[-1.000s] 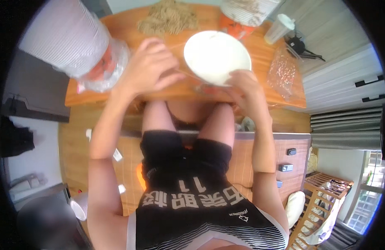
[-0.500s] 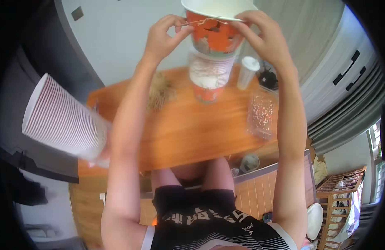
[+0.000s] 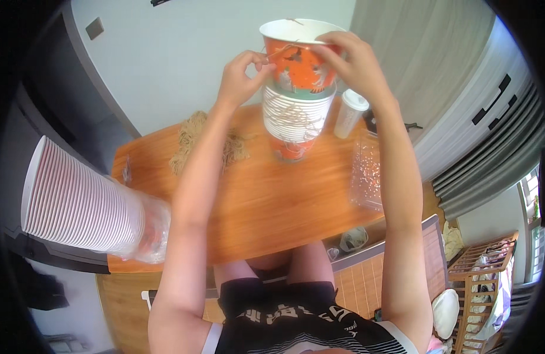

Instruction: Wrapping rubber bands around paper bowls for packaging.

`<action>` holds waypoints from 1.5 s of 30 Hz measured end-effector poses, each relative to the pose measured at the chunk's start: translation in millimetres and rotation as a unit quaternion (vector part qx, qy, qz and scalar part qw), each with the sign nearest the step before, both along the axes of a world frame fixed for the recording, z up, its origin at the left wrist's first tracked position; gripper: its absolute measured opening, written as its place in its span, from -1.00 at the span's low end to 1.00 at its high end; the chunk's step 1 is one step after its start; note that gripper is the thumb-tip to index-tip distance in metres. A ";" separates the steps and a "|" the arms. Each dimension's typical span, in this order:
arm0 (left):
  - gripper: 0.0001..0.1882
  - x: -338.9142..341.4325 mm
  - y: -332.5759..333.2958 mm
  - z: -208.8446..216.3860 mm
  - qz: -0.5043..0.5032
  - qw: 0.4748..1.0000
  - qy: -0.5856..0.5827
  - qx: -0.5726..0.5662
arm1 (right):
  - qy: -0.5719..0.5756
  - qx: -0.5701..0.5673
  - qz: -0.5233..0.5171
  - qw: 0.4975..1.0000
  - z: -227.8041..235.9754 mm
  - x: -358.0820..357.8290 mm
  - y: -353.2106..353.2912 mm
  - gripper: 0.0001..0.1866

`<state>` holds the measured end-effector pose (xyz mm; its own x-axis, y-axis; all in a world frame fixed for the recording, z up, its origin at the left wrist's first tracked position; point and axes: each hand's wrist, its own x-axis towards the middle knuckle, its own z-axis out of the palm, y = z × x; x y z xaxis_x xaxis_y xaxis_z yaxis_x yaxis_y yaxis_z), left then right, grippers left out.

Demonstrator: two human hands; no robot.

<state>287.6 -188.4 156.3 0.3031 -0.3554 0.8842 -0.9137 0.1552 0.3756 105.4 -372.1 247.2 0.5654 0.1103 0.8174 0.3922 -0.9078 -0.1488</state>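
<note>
An orange printed paper bucket (image 3: pixel 305 72) with a white rim is upright at the top of a stack of white-rimmed paper buckets (image 3: pixel 296 118). Whether it rests on the stack or is just above it, I cannot tell. My right hand (image 3: pixel 356 62) grips its right side, fingers over the rim and thumb on the front. To its left, my left hand (image 3: pixel 244 76) pinches a thin tan string (image 3: pixel 282 50) that crosses the bucket's front below the rim. Another bit of string shows at the far rim. Loose strings hang over the stack's front.
A long stack of nested paper buckets in clear wrap (image 3: pixel 86 203) lies at the table's left. A tan string bundle (image 3: pixel 193 138) is behind my left forearm. At right stand a white-lidded cup (image 3: pixel 350 112) and a clear box with small pieces (image 3: pixel 367 171). The wooden table (image 3: pixel 272 206) extends beneath.
The orange bucket has come down and away from me, closer over the stack, and both hands moved with it. The string's end now shows at the far rim. The view has shifted slightly.
</note>
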 end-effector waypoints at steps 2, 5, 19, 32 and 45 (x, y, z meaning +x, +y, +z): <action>-0.71 7.2 2.4 -1.5 0.018 1.000 0.005 -0.004 | 0.018 -0.012 0.008 1.000 -3.9 4.9 -2.1 -0.73; -0.76 15.0 11.2 -17.0 0.028 0.998 0.025 0.046 | 0.135 0.013 0.028 0.990 -24.2 10.0 -1.7 -0.73; -0.85 -4.6 9.7 -106.7 0.066 0.994 0.082 -0.013 | 0.264 -0.117 -0.052 0.956 -72.8 21.5 4.6 -0.32; -0.78 -296.5 163.5 -90.4 -0.260 0.959 -0.006 0.114 | 0.034 0.155 0.060 0.986 -254.8 -65.5 152.3 -0.84; -0.78 -534.7 102.2 -158.4 -0.676 0.715 0.168 0.058 | 0.277 0.526 0.314 0.740 -352.6 -174.1 403.9 -0.73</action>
<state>-247.0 -86.2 -2.0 -0.1983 -0.5897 0.7829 0.1864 0.7615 0.6208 -68.8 31.8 -105.4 0.9531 -0.0396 0.3001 0.3025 0.1603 -0.9396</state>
